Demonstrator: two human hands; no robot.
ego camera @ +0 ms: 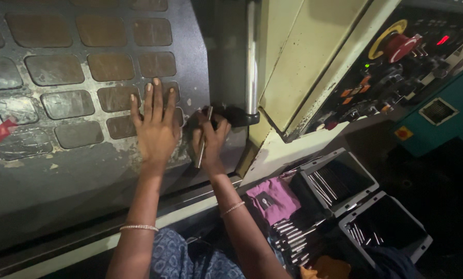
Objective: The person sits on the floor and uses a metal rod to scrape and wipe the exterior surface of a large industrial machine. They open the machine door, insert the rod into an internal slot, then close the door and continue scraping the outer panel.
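Door (87,170) of grey machine enclosure, patterned with rounded brown window panes, filling upper left of view. Left hand (156,129) pressed flat against door, fingers spread and pointing to 12 o'clock, palm touching metal; holding nothing. Right hand (210,137) just beside it at 3 o'clock, hands close but not touching. Right hand closed around thin metal rod (203,138), rod running nearly upright, upper end tilted slightly toward 1 o'clock, lower end showing below palm. Same hand resting against black base of vertical chrome door handle (251,62), handle rising toward 12 o'clock from hand. Thin bracelets on both wrists.

Control panel (396,72) at 2 o'clock from hands, well apart: red mushroom button (401,46) on yellow ring, rows of small keys, one red lamp lit. Two open grey metal bins (340,181) at 4 o'clock, lower right, holding similar thin metal rods; more rods piled loose (293,237) between bins and person's right forearm. Pink cloth (275,199) lying just beside nearer bin, at its 9 o'clock. Blue patterned garment visible at 6 o'clock, bottom edge.
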